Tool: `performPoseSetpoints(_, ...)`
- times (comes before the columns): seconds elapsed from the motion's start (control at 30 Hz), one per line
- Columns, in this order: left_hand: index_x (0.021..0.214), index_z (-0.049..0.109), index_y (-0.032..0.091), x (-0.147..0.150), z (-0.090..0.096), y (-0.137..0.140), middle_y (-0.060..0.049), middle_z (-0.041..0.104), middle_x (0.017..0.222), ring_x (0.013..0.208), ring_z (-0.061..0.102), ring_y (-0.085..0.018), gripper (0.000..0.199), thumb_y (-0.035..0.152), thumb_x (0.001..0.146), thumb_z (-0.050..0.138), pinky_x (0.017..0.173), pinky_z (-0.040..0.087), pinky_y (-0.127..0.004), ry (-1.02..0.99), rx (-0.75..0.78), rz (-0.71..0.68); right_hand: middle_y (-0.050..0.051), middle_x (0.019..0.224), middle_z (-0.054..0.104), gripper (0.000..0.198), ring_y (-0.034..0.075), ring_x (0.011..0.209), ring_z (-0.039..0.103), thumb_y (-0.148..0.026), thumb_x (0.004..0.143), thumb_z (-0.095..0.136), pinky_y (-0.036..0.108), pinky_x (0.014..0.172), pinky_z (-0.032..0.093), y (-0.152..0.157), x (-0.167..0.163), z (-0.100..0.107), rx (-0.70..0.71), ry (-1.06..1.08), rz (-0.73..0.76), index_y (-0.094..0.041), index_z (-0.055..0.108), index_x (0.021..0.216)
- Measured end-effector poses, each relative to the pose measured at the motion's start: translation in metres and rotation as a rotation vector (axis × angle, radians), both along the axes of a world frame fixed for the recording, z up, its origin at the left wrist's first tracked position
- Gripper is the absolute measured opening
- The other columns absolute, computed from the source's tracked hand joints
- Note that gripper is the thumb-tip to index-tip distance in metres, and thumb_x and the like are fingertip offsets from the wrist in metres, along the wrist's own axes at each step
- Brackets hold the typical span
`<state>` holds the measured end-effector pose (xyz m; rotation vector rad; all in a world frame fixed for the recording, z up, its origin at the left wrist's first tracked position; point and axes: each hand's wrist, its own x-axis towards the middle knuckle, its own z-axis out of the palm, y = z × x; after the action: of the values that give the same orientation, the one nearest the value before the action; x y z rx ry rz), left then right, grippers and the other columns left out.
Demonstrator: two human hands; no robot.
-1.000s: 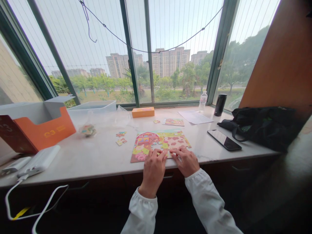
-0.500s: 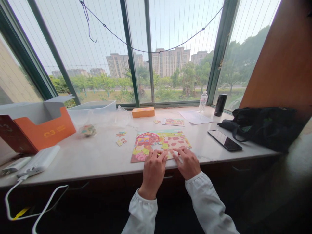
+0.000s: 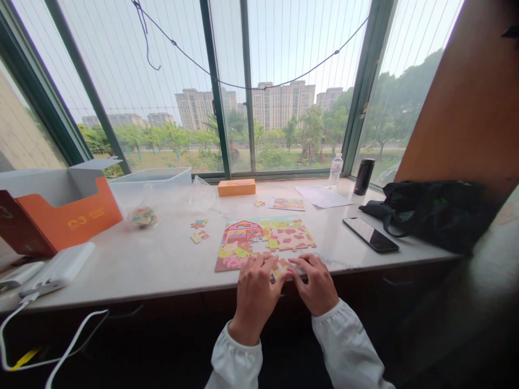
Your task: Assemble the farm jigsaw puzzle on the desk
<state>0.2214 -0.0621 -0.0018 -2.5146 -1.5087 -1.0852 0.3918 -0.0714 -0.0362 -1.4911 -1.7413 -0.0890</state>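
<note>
A jigsaw puzzle (image 3: 239, 243) with a red barn and a spotted cow lies partly assembled near the counter's front edge. Gaps show at its middle and lower right. Just below it, a small joined section of puzzle pieces (image 3: 280, 266) sits between my hands. My left hand (image 3: 259, 283) is closed on its left side, thumb and fingers bent around it. On the other side, my right hand (image 3: 314, 281) pinches it, fingertips partly hiding it. Loose puzzle pieces (image 3: 199, 236) lie left of the puzzle, and a small loose piece (image 3: 259, 203) lies behind it.
Behind the puzzle are a picture card (image 3: 287, 203), an orange box (image 3: 237, 187) and a paper sheet (image 3: 324, 196). To the right are a phone (image 3: 371, 234), a black bag (image 3: 430, 213), a tumbler (image 3: 364, 176) and a bottle (image 3: 335, 170). A bagged bundle (image 3: 144, 217) and large carton (image 3: 89, 208) stand left.
Both hands have drawn back toward me with the small section of pieces, leaving a gap below the cow. The view has shifted slightly.
</note>
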Motion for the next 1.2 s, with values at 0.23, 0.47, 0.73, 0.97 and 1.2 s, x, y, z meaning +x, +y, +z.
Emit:
performPoseSetpoints(0.23,0.117,0.068,0.024,-0.009,0.000,0.006,-0.006,0.072,0.109,0.106,0.062,-0.026,0.044,0.031,0.075,0.079,0.092,0.049,-0.040,-0.042,-0.090,-0.027,0.008,0.102,0.064,0.025,0.022,0.094,0.058,-0.036,0.092,0.055,0.037,0.089,0.046,-0.003,-0.001,0.001,-0.002,0.022,0.011,-0.027,0.074,0.106)
performPoseSetpoints(0.47,0.120,0.066,0.024,-0.004,-0.001,0.012,-0.006,0.071,0.113,0.107,0.065,-0.024,0.049,0.024,0.073,0.079,0.094,0.051,-0.040,-0.191,-0.089,-0.111,0.007,0.103,0.067,0.028,0.022,0.097,0.059,-0.037,0.093,0.054,0.036,0.090,0.043,-0.007,0.001,0.002,0.005,0.045,0.026,-0.026,0.070,0.113)
performPoseSetpoints(0.73,0.116,0.067,0.022,0.062,-0.001,0.038,-0.007,0.072,0.107,0.102,0.066,-0.022,0.043,0.022,0.074,0.079,0.090,0.051,-0.037,-0.220,-0.117,-0.215,0.007,0.102,0.070,0.028,0.021,0.095,0.063,-0.041,0.092,0.054,0.036,0.089,0.038,0.002,0.053,0.009,0.005,0.078,-0.160,-0.026,0.073,0.105)
performPoseSetpoints(0.97,0.095,0.074,0.022,0.085,0.002,0.048,-0.004,0.074,0.094,0.089,0.066,-0.020,0.021,0.027,0.076,0.079,0.087,0.051,-0.036,-0.103,-0.112,-0.313,0.004,0.096,0.069,0.024,0.020,0.091,0.062,-0.038,0.090,0.056,0.035,0.085,0.038,0.015,0.081,0.007,-0.063,0.013,-0.198,-0.027,0.076,0.098)
performPoseSetpoints(1.2,0.101,0.073,0.025,0.083,0.000,0.047,-0.002,0.071,0.107,0.103,0.059,-0.020,0.015,0.024,0.088,0.066,0.096,0.046,-0.038,-0.006,-0.034,-0.331,0.005,0.099,0.068,0.026,0.020,0.092,0.059,-0.035,0.091,0.055,0.033,0.082,0.038,0.016,0.084,0.000,-0.050,-0.088,-0.206,-0.030,0.075,0.106)
